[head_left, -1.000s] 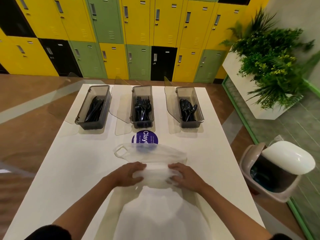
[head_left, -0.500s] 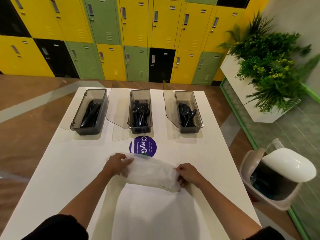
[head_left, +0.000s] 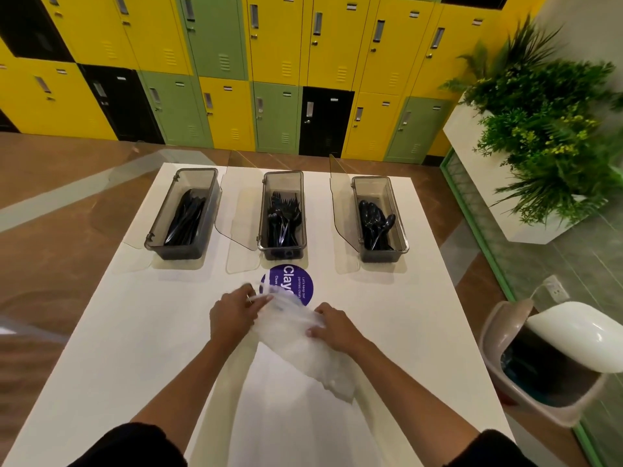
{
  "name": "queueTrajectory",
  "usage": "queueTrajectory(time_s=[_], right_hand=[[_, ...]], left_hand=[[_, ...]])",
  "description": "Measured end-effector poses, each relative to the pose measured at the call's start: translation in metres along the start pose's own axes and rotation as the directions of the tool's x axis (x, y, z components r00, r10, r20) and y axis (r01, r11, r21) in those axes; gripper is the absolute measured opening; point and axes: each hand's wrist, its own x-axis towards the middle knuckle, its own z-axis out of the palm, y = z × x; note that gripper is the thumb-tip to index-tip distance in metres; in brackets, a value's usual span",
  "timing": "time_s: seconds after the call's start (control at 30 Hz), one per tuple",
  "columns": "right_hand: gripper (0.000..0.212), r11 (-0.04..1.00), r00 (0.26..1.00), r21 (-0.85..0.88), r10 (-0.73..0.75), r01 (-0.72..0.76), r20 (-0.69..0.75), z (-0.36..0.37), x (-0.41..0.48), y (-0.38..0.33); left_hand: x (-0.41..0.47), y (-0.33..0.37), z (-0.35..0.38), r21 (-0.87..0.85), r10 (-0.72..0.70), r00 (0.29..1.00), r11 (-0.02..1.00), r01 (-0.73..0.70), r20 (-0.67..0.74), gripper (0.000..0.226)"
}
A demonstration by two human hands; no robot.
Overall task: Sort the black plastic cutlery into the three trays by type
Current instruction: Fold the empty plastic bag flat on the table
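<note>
Since half a second ago we are gathering the clear plastic bag [head_left: 296, 335] into a narrower bundle slanting down to our right, with our left hand [head_left: 232, 315] pinching its far end in closed fingers and our right hand [head_left: 333, 328] pressing down on its middle with fingers curled over it. Beyond both hands, the black cutlery is lying sorted in the left tray [head_left: 158, 230], the middle tray [head_left: 266, 214] and the right tray [head_left: 401, 217], so we are judging the sorting done and only tidying. We are doing best by flattening air out toward the loose near end, then rolling tightly toward the bin [head_left: 526, 399] well off our right hand.
</note>
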Motion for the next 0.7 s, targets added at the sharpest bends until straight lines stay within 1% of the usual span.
queueTrajectory(time_s=[0.03,0.07,0.1,0.13,0.17,0.2,0.23,0.27,0.3,0.33,0.4,0.43,0.47,0.5,0.53,0.6,0.63,0.7], right_hand=[[0.045,0.999,1.0,0.039,0.028,-0.028,0.0,0.0,0.002,0.004],[0.044,0.989,0.998,0.128,0.067,-0.068,0.012,-0.002,0.001,0.007],[0.046,0.957,0.995,0.273,0.093,-0.098,0.032,-0.005,0.001,0.01],[0.052,0.897,0.993,0.427,0.101,-0.114,0.054,-0.009,-0.001,0.011],[0.054,0.827,0.993,0.551,0.092,-0.117,0.073,-0.012,-0.002,0.013],[0.052,0.763,0.993,0.636,0.069,-0.113,0.094,-0.017,-0.004,0.012],[0.049,0.713,0.992,0.693,0.039,-0.111,0.118,-0.02,-0.005,0.011],[0.046,0.688,0.99,0.717,0.019,-0.114,0.139,-0.023,-0.007,0.009],[0.047,0.694,0.99,0.712,0.007,-0.106,0.14,-0.025,-0.008,0.007],[0.051,0.752,0.995,0.656,0.008,-0.068,0.095,-0.027,-0.009,0.005],[0.059,0.906,0.994,0.423,0.027,0.02,-0.105,-0.031,-0.01,0.001],[0.057,0.944,0.974,0.327,0.028,0.049,-0.226,-0.035,-0.01,0.0],[0.051,0.954,0.942,0.284,0.007,0.094,-0.335,-0.041,-0.013,-0.003],[0.044,0.949,0.911,0.274,-0.03,0.156,-0.412,-0.047,-0.016,-0.008],[0.036,0.935,0.89,0.281,-0.07,0.216,-0.45,-0.053,-0.019,-0.011],[0.026,0.886,0.878,0.347,-0.125,0.309,-0.463,-0.06,-0.023,-0.014],[0.025,0.865,0.876,0.372,-0.145,0.338,-0.459,-0.06,-0.025,-0.013],[0.026,0.868,0.883,0.363,-0.159,0.338,-0.441,-0.058,-0.03,-0.005]], left_hand=[[-0.005,0.002,-0.005,-0.098,-0.041,0.994,0.995,0.032,-0.098,0.042],[-0.009,0.005,-0.009,-0.189,-0.098,0.983,0.98,0.067,-0.156,0.046],[-0.011,0.007,-0.011,-0.26,-0.164,0.974,0.958,0.12,-0.155,0.054],[-0.013,0.01,-0.011,-0.316,-0.231,0.97,0.929,0.194,-0.082,0.062],[-0.015,0.013,-0.011,-0.347,-0.273,0.961,0.897,0.274,0.053,0.068],[-0.018,0.017,-0.01,-0.358,-0.272,0.935,0.869,0.341,0.229,0.067],[-0.021,0.021,-0.009,-0.364,-0.23,0.886,0.848,0.386,0.404,0.06],[-0.024,0.024,-0.006,-0.384,-0.159,0.832,0.83,0.404,0.532,0.052],[-0.027,0.026,-0.004,-0.428,-0.08,0.806,0.814,0.392,0.586,0.044],[-0.031,0.031,-0.003,-0.494,-0.01,0.811,0.788,0.366,0.585,0.037],[-0.033,0.041,-0.003,-0.62,0.077,0.853,0.721,0.31,0.516,0.026],[-0.032,0.047,-0.005,-0.666,0.107,0.87,0.691,0.283,0.481,0.021],[-0.031,0.053,-0.007,-0.699,0.136,0.881,0.668,0.255,0.452,0.018],[-0.03,0.058,-0.009,-0.724,0.166,0.889,0.652,0.225,0.426,0.016],[-0.028,0.062,-0.01,-0.743,0.195,0.899,0.643,0.185,0.392,0.015],[-0.026,0.067,-0.012,-0.774,0.23,0.918,0.623,0.115,0.322,0.016],[-0.026,0.069,-0.013,-0.783,0.244,0.922,0.615,0.093,0.3,0.017],[-0.03,0.072,-0.012,-0.77,0.271,0.919,0.635,0.053,0.286,0.022]])
